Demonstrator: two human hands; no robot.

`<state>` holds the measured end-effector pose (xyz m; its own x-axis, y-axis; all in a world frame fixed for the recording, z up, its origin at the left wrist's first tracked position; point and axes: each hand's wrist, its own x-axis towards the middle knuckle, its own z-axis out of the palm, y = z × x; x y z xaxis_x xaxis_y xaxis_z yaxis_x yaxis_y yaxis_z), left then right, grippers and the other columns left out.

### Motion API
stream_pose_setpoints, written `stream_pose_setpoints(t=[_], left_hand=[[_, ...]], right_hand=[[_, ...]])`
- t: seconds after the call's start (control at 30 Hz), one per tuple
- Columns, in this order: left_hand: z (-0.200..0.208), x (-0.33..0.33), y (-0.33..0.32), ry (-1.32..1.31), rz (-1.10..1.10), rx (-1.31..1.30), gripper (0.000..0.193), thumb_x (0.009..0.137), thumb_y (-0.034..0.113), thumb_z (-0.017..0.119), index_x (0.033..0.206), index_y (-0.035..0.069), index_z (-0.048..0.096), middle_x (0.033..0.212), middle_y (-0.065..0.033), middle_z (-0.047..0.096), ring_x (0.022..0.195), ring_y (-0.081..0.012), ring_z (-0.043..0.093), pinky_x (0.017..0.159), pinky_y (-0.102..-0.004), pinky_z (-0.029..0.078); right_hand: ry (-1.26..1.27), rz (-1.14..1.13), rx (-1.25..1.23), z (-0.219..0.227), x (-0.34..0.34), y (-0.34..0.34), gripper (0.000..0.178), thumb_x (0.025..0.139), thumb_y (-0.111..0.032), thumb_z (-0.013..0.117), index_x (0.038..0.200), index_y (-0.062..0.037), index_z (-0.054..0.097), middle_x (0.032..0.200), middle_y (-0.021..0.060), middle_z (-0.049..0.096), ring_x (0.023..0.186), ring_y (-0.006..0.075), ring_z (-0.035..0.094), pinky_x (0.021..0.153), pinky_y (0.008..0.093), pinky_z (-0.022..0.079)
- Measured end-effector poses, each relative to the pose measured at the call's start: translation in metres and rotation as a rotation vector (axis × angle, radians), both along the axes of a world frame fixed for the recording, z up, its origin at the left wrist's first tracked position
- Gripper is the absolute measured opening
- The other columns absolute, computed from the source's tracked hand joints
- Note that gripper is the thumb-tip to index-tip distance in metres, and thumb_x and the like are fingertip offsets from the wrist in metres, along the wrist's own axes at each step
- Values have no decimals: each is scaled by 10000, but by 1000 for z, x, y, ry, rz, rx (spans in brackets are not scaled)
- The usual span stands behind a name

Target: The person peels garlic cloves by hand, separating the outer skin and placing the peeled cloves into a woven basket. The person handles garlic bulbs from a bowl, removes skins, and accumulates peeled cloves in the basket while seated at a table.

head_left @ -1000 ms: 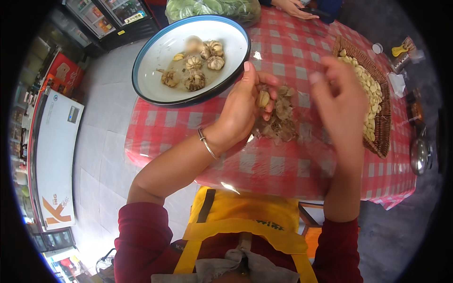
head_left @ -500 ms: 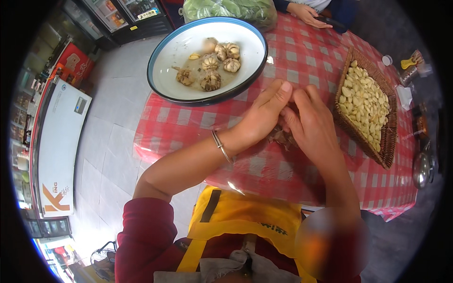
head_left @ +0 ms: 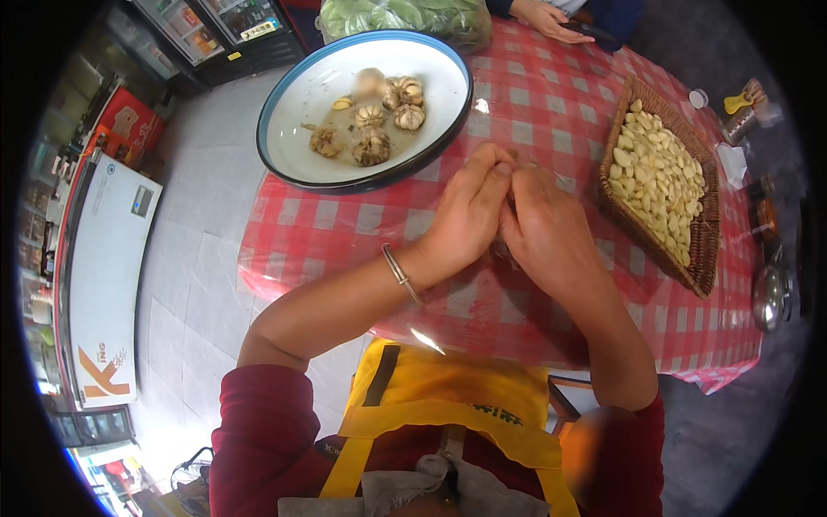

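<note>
My left hand [head_left: 465, 207] and my right hand [head_left: 549, 220] meet above the checked tablecloth, fingers curled and pressed together. Whatever they pinch is hidden between the fingers. Below them, a little dark skin-like litter barely shows. Ahead and to the left stands a white basin [head_left: 297, 99] with a blue rim. Inside it lie several garlic bulbs [head_left: 409, 117] and a loose garlic clove [head_left: 342, 103]. To the right of my right hand, a brown wicker basket [head_left: 644, 231] is heaped with peeled garlic cloves [head_left: 656, 172].
A plastic bag of green vegetables [head_left: 405, 19] sits behind the basin. Across the table, another person's hand [head_left: 551, 21] is by a dark phone. A white tissue [head_left: 732, 164] and a metal lid [head_left: 769, 297] lie at the right edge. A white chest freezer [head_left: 116, 276] stands left.
My hands have drawn closer together, and the right fingers have folded in over the left fingertips. The view has shifted slightly; the basin and basket stay on the table.
</note>
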<state>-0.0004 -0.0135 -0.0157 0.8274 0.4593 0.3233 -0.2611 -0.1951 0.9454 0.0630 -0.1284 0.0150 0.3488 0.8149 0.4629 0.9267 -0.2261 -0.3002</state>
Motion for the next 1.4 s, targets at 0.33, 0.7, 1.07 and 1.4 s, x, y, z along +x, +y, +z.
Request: stream_pose_setpoints(t=[0.33, 0.7, 1.07, 1.4], left_hand=[[8, 3, 2, -77, 59, -101, 202, 954, 195, 454, 872, 18, 504, 685, -54, 533, 625, -112, 496, 561, -267, 410], [13, 5, 3, -12, -34, -476, 191, 913, 211, 574, 862, 50, 484, 631, -3, 544, 445, -42, 433, 377, -183, 344], [22, -1, 8, 132, -150, -479, 202, 927, 244, 541, 890, 46, 542, 659, 1, 501, 492, -68, 441, 443, -222, 402], [16, 2, 12, 5, -278, -603, 159, 919, 140, 545, 980, -1, 585, 793, -40, 581, 586, -81, 522, 513, -213, 459]], right_hand=[[242, 45, 211, 2, 2, 4, 182, 845, -146, 556, 789, 13, 488, 773, 189, 551, 709, 367, 563, 619, 435, 442], [535, 6, 97, 14, 3, 0, 160, 796, -136, 617, 814, -26, 502, 781, 138, 555, 685, 316, 563, 599, 392, 443], [464, -16, 360, 11, 23, -4, 131, 807, -65, 607, 930, -25, 586, 810, 86, 613, 634, 200, 608, 572, 289, 482], [604, 44, 394, 7, 23, 0, 171, 833, -57, 584, 986, 10, 623, 839, 112, 643, 693, 143, 636, 597, 245, 489]])
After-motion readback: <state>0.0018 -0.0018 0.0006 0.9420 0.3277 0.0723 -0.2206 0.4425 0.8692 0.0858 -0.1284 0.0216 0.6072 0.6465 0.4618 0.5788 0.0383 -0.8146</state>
